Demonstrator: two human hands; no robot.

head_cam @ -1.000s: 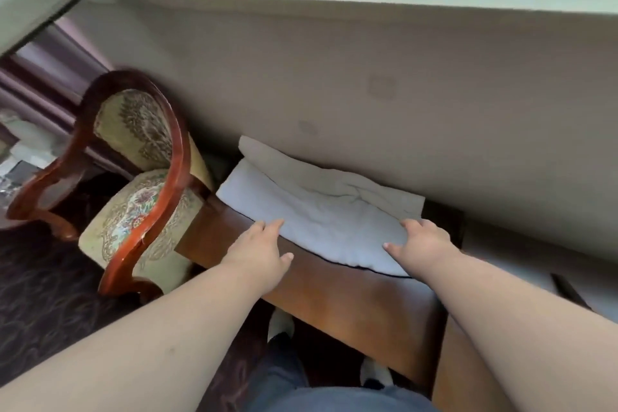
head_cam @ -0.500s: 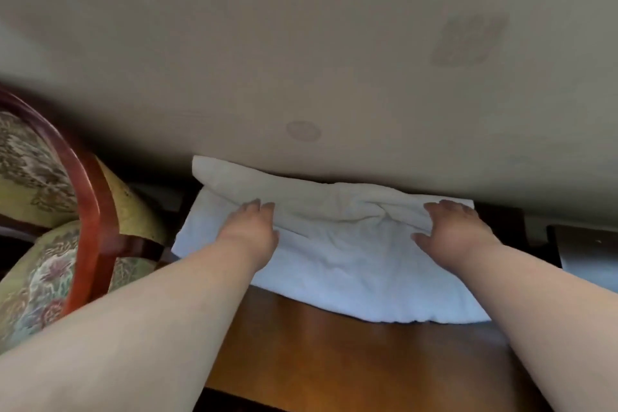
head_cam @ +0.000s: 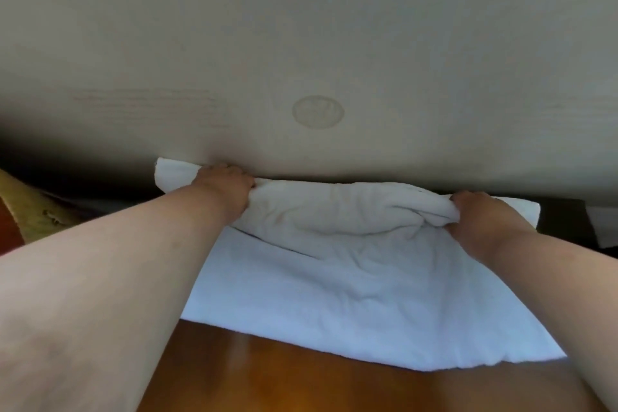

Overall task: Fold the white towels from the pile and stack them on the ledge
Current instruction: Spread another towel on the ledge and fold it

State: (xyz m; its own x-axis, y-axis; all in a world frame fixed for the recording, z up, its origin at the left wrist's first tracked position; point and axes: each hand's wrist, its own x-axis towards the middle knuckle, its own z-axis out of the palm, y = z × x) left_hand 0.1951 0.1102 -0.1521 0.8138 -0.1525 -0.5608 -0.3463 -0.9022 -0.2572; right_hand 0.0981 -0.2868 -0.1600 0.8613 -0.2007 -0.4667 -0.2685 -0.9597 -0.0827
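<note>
A white towel (head_cam: 351,294) lies spread on a brown wooden table (head_cam: 301,385), its far edge bunched up against the beige wall. My left hand (head_cam: 227,187) grips the bunched far edge near the towel's left corner. My right hand (head_cam: 481,217) grips the same bunched edge toward the right corner. Both sets of fingers are curled into the cloth. The near half of the towel lies flat and wrinkled. No ledge or pile shows in this view.
The beige wall (head_cam: 317,60) fills the upper view, right behind the towel. A patterned chair (head_cam: 30,214) peeks in at the far left. A dark gap and a pale object (head_cam: 602,227) sit at the right edge.
I have leaned in closer. Both hands slid from the towel's near side to its far edge and closed on the cloth, bunching it up.
</note>
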